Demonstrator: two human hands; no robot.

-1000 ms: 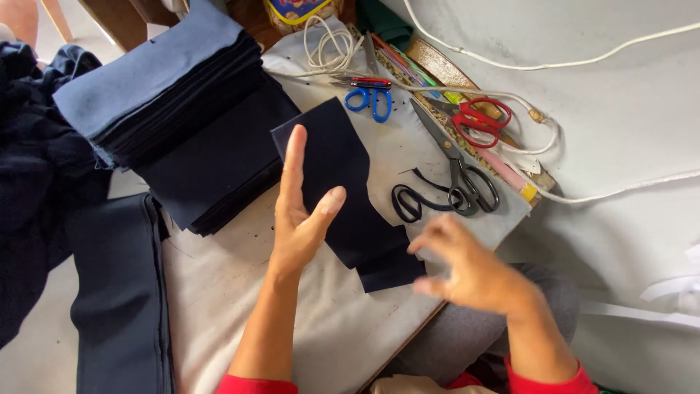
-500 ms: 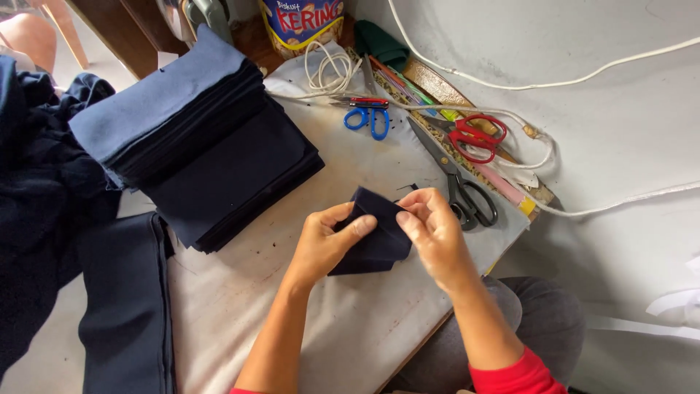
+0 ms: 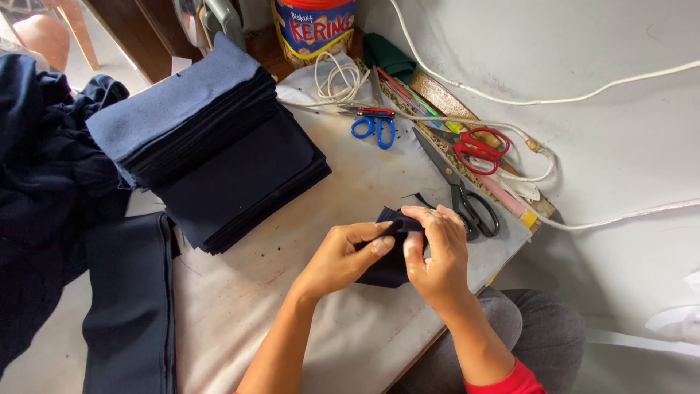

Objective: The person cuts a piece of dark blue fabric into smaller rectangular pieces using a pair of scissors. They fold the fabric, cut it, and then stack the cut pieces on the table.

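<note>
Head view: your left hand (image 3: 339, 255) and right hand (image 3: 435, 252) both pinch shut on the navy fabric piece (image 3: 390, 259) between them, over the counter (image 3: 240, 314); black scissors (image 3: 463, 197) just beyond, right.

Matt navy cloth piece (image 3: 390, 266); metal scissors (image 3: 459, 191); smooth pale tabletop (image 3: 328, 321), matt cloth stack (image 3: 211, 146)

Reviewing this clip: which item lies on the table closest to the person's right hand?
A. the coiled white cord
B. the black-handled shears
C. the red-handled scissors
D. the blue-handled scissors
B: the black-handled shears lie just beyond the right hand, their handle loops right beside its fingers, while both hands pinch a small folded piece of dark navy fabric.
</note>
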